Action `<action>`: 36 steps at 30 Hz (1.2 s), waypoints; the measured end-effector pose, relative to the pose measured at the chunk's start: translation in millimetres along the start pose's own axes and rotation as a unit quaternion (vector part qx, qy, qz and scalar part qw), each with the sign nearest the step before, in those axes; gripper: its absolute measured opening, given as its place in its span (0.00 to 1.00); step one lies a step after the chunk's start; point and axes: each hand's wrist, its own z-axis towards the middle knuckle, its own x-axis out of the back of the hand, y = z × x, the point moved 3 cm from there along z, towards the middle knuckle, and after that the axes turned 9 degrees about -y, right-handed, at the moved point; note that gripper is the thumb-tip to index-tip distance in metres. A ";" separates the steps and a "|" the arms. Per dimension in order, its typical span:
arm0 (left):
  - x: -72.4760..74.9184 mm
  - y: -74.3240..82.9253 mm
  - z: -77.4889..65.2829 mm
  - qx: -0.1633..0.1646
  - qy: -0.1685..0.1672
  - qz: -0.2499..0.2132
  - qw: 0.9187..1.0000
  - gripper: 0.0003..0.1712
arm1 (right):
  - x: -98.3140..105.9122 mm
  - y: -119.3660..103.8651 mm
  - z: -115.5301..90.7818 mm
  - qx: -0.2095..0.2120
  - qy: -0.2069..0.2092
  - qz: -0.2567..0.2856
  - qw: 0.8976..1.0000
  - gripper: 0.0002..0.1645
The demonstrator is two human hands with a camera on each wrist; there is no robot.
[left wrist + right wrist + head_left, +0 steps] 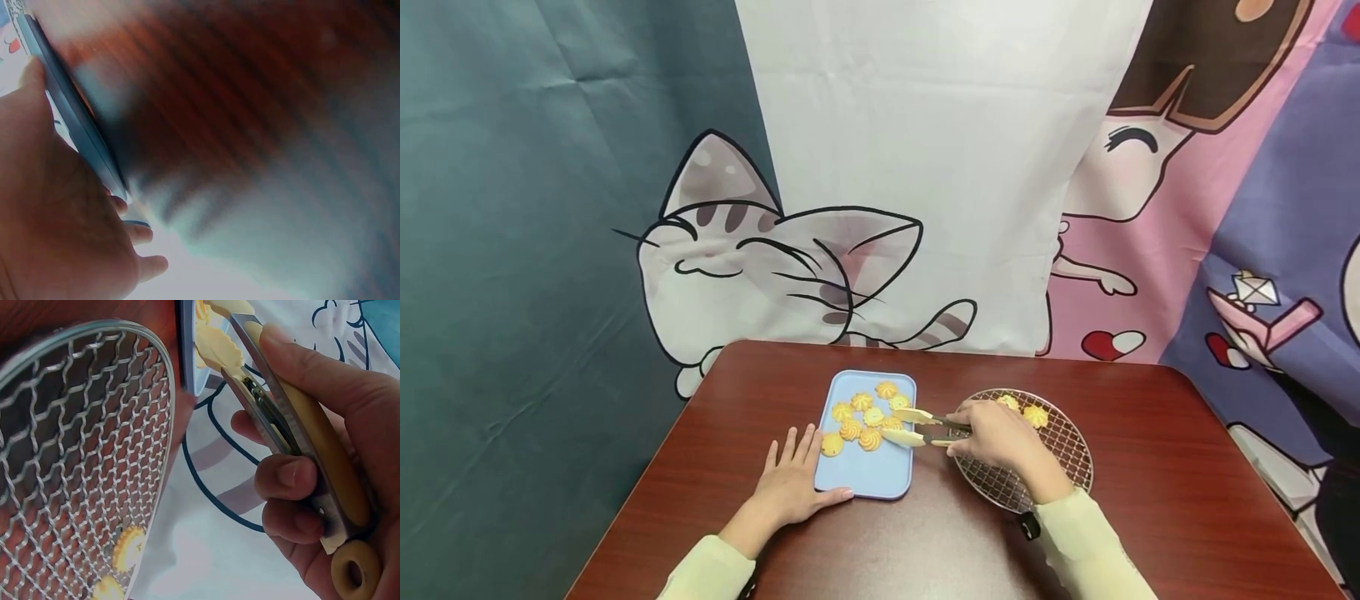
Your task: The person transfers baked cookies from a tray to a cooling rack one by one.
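My right hand [1000, 437] grips a pair of tongs [340, 447] with pale yellow tips and a ring at the handle end. The tongs reach left over the right edge of a light blue tray [865, 479], their tips apart on either side of a swirled butter cookie [892, 424]. Several more piped cookies [869, 439] lie on the tray's far half and middle. At the tray's left edge my left hand [790, 483] rests with straight, spread fingers, the thumb along the near corner. In the left wrist view its palm [56, 200] lies against the tray's side.
A round wire rack [1067, 458] sits right of the tray, under my right forearm, with two cookies [1035, 416] showing at its far side. The brown table [1120, 392] ends at a printed cloth backdrop [880, 167].
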 end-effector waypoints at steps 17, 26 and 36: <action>-2.1 -0.9 3.1 0.003 0.002 0.005 1.000 0.69 | -7.4 5.2 -21.2 0.016 0.043 0.020 0.999 0.28; -3.4 -1.0 3.7 0.006 0.000 0.006 1.000 0.69 | -5.5 8.4 -37.8 0.018 0.057 0.006 0.998 0.30; -2.0 -0.4 1.7 0.004 0.000 0.001 1.000 0.70 | -0.5 13.9 -54.7 0.002 0.057 0.009 0.998 0.31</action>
